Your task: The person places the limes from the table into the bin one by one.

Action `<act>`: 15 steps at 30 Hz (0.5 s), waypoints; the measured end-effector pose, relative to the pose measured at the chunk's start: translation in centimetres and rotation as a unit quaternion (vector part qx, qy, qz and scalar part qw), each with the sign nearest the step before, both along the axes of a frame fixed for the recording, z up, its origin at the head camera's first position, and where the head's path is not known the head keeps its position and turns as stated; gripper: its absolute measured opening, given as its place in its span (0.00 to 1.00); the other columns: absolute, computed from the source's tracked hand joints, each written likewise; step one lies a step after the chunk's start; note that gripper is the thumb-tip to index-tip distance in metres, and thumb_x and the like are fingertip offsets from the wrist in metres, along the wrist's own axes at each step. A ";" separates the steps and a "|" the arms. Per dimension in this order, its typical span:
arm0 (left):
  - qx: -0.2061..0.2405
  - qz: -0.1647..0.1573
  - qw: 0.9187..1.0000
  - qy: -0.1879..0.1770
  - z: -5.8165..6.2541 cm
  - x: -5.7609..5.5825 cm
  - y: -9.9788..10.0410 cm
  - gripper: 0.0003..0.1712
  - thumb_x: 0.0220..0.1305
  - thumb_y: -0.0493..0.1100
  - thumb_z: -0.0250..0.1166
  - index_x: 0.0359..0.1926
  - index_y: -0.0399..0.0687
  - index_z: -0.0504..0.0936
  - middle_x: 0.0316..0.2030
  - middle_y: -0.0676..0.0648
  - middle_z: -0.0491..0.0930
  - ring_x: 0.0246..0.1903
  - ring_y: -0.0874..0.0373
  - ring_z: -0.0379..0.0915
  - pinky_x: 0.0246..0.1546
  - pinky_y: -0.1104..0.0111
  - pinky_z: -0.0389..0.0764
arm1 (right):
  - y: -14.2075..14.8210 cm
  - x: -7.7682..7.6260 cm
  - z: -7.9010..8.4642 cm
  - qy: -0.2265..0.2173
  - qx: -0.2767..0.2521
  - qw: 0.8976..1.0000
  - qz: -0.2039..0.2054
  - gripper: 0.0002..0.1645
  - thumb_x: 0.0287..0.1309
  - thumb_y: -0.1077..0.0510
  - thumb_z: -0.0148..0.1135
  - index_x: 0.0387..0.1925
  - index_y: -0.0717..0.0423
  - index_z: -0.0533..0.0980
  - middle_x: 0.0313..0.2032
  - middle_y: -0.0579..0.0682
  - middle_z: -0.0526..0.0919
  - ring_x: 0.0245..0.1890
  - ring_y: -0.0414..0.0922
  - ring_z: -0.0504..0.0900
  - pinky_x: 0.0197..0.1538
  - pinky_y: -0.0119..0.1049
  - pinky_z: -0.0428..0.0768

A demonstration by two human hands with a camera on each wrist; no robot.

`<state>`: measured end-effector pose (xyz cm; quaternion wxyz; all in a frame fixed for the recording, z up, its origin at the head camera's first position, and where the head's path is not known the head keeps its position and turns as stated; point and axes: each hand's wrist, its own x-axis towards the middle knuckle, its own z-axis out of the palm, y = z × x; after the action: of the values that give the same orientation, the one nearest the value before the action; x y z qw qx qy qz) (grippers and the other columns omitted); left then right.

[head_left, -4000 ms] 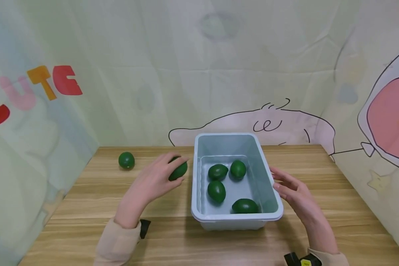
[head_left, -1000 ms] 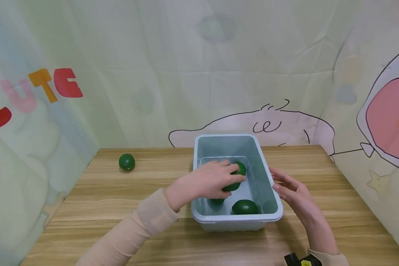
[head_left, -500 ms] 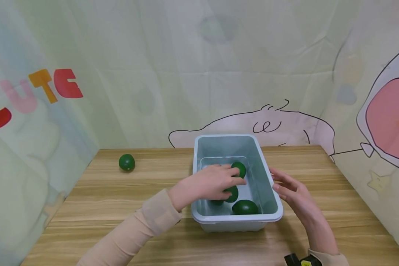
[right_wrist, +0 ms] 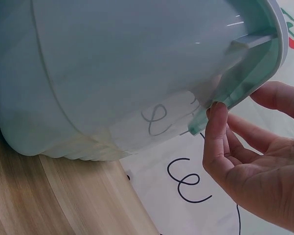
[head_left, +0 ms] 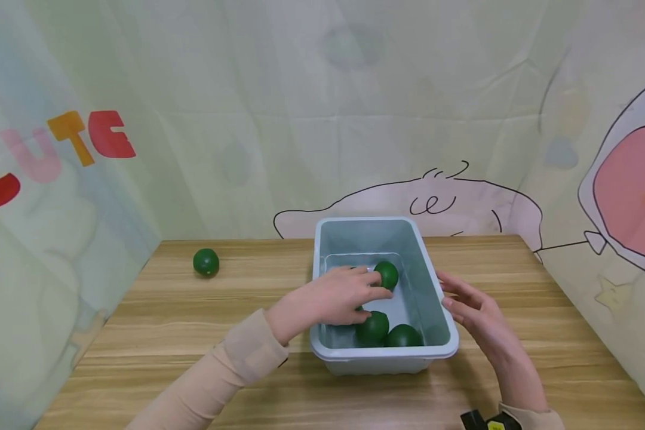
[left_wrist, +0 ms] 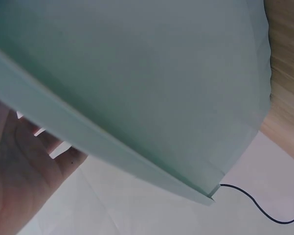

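The pale blue plastic bin (head_left: pixel 384 353) stands on the wooden table with several dark green limes inside. My left hand (head_left: pixel 338 297) hangs over the bin's left half, its fingers spread and loosely bent, holding nothing. Just below its thumb lies one lime (head_left: pixel 372 329), against another lime (head_left: pixel 405 336) at the near wall. A lime (head_left: pixel 387 276) sits beyond the fingertips; others are mostly hidden under the hand. My right hand (head_left: pixel 481 319) holds the bin's right rim; in the right wrist view its thumb and fingertips touch the rim (right_wrist: pixel 282 34) from outside.
A single lime (head_left: pixel 206 263) lies on the table (head_left: pixel 236 263) toward the back left. Printed cloth (head_left: pixel 236 119) hangs behind the table and at both sides. A dark wrist strap device (head_left: pixel 491 421) sits at my right cuff.
My left hand carried a lime from the table into the bin and let go; it rolled toward the near wall and the lime there shifted. The right hand stayed put.
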<state>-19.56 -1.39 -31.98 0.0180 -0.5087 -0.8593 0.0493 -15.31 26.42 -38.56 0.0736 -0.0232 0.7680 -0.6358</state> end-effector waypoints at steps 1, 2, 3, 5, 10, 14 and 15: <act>0.001 0.001 1.000 -0.001 0.0 0.0 0.0 0.26 0.63 0.50 0.63 0.63 0.60 0.74 0.51 0.54 0.76 0.48 0.60 0.73 0.44 0.68 0.79 | 0.0 0.0 0.0 -0.001 0.001 1.000 0.000 0.34 0.65 0.50 0.56 0.71 0.50 0.61 0.55 0.40 0.72 0.53 0.33 0.75 0.52 0.29 0.77; 0.000 0.002 1.000 -0.001 0.0 0.1 0.0 0.26 0.64 0.50 0.63 0.63 0.60 0.74 0.51 0.54 0.76 0.48 0.60 0.73 0.44 0.68 0.79 | 0.0 0.0 0.0 -0.001 0.002 1.000 0.000 0.34 0.65 0.50 0.56 0.71 0.50 0.61 0.55 0.40 0.72 0.53 0.33 0.75 0.52 0.29 0.77; 0.001 0.002 1.000 0.000 0.0 0.1 0.0 0.26 0.64 0.50 0.63 0.63 0.60 0.74 0.51 0.54 0.76 0.48 0.60 0.74 0.44 0.68 0.79 | 0.1 0.1 0.0 -0.001 0.003 1.000 0.000 0.34 0.65 0.50 0.56 0.71 0.50 0.61 0.55 0.40 0.72 0.53 0.33 0.75 0.52 0.29 0.77; 0.003 0.002 1.000 0.002 0.0 0.2 -0.1 0.26 0.64 0.50 0.63 0.63 0.60 0.74 0.51 0.54 0.76 0.48 0.59 0.74 0.45 0.68 0.79 | 0.1 0.1 0.0 -0.001 0.002 1.000 0.001 0.34 0.65 0.50 0.56 0.71 0.50 0.61 0.56 0.40 0.72 0.53 0.33 0.74 0.53 0.28 0.77; 0.014 0.003 1.000 0.005 0.1 0.4 -0.4 0.25 0.64 0.51 0.63 0.62 0.60 0.74 0.52 0.54 0.76 0.49 0.59 0.74 0.47 0.67 0.79 | 0.1 0.1 0.0 -0.001 -0.001 1.000 0.002 0.35 0.66 0.50 0.56 0.71 0.50 0.60 0.56 0.41 0.71 0.53 0.33 0.75 0.53 0.28 0.77; 0.024 0.002 1.000 0.009 0.1 0.5 -0.6 0.25 0.64 0.51 0.63 0.62 0.59 0.75 0.51 0.54 0.76 0.48 0.59 0.74 0.45 0.67 0.79 | 0.1 0.0 0.0 0.000 -0.002 1.000 0.002 0.35 0.65 0.50 0.56 0.71 0.50 0.60 0.55 0.40 0.72 0.52 0.33 0.75 0.52 0.28 0.77; 0.025 0.002 1.000 0.011 0.1 0.5 -0.7 0.25 0.64 0.51 0.62 0.62 0.59 0.75 0.51 0.54 0.76 0.48 0.59 0.74 0.45 0.67 0.79 | 0.1 0.0 0.0 0.000 -0.002 1.000 0.002 0.35 0.65 0.50 0.56 0.71 0.51 0.60 0.55 0.40 0.72 0.52 0.33 0.75 0.52 0.28 0.77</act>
<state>-19.01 -2.08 -31.89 0.0403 -0.5061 -0.8609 0.0330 -15.29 26.50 -38.55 0.0749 -0.0247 0.7667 -0.6371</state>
